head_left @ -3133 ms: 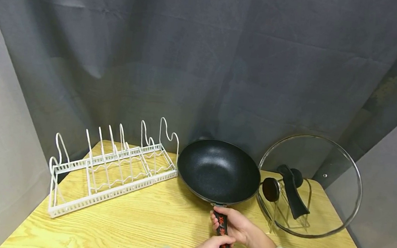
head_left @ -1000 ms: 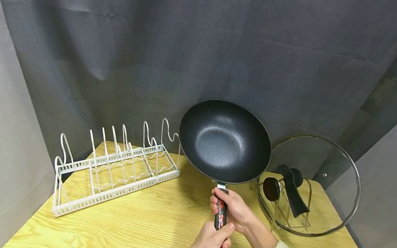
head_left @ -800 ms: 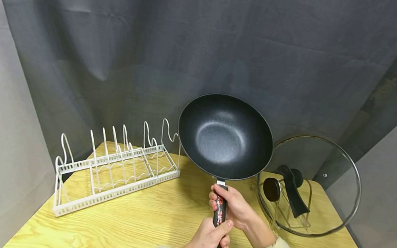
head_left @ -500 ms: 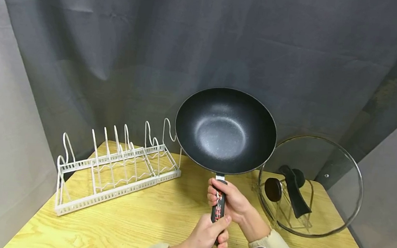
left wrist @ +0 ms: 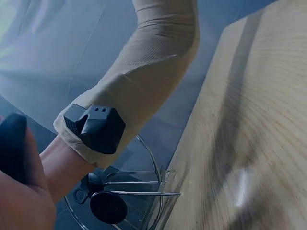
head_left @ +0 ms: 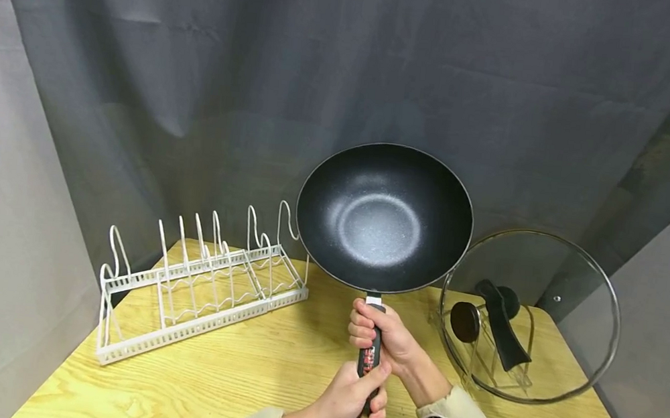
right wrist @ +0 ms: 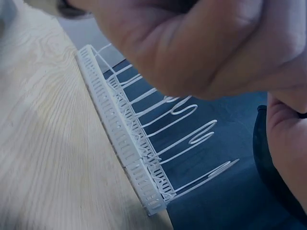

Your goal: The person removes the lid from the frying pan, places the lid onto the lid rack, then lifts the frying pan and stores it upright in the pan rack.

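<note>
A black wok [head_left: 379,220] hangs over the table with its inside tilted toward me. Its long black handle [head_left: 368,360] with red lettering points down at me. My right hand [head_left: 391,341] grips the handle just below the wok, thumb along the top. Lower down, my left hand [head_left: 341,398] is wrapped round the handle near its looped end. In the left wrist view part of the left hand [left wrist: 24,201] shows at the edge. The right hand [right wrist: 201,48] fills the top of the right wrist view.
A white wire rack [head_left: 199,297] with upright dividers stands at the left, just beside the wok. On the right, a glass lid [head_left: 559,331] with a black handle [head_left: 502,326] leans in a wire stand with a dark round disc [head_left: 465,322]. Grey curtains [head_left: 249,93] enclose the wooden table [head_left: 221,380].
From near the table, both hands have lifted the wok and tipped its inside toward me. Over the last half second it has risen slightly. Rack and lid have stayed put.
</note>
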`<state>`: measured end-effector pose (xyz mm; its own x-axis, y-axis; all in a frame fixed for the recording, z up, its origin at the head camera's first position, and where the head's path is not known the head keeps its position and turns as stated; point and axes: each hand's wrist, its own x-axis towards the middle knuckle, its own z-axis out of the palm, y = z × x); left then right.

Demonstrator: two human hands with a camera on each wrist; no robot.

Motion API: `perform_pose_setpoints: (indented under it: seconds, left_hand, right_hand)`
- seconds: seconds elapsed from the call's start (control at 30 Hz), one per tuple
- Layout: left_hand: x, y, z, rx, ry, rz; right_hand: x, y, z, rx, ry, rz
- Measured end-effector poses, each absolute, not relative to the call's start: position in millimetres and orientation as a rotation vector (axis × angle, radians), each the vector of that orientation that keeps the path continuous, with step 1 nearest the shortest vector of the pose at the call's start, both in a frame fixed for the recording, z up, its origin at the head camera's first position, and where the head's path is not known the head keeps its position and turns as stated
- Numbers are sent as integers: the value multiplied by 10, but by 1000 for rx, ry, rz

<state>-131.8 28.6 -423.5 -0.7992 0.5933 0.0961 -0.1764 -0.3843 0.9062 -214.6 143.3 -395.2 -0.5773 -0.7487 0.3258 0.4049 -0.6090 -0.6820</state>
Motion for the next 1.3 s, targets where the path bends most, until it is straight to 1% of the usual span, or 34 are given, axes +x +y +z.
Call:
perform_pose_setpoints:
  seconds: [0.17, 0.37, 0.6, 0.7, 0.83, 1.03, 1.3]
  left_hand:
    - [-1307, 259, -4212, 488, 1360, 2198]
    - [-1275, 279, -4203, 390, 1474, 2240]
    - [-1264, 359, -4183, 88, 1578, 2286]
    - [-1281, 366, -4186, 37, 1577, 2327]
    - [-1317, 326, -4238, 59, 1550, 2357]
    - [-1384, 245, -4295, 160, 1488, 2365]
    - [-1397, 196, -4320, 265, 1399, 2368]
  right_hand:
    - [-2139, 1423, -3946, -811, 894, -2206]
    - [-2154, 1411, -3924, -702, 1079, -2222]
    - [-2166, 1346, -3901, -651, 1229, -2201]
    - [-2173, 1306, -3875, -601, 1287, -2188]
    - [-2181, 1257, -3841, -546, 1402, -2147]
    - [-2180, 1212, -3782, -528, 1528, -2115]
    - [-2182, 1191, -3751, -551, 1407, -2096]
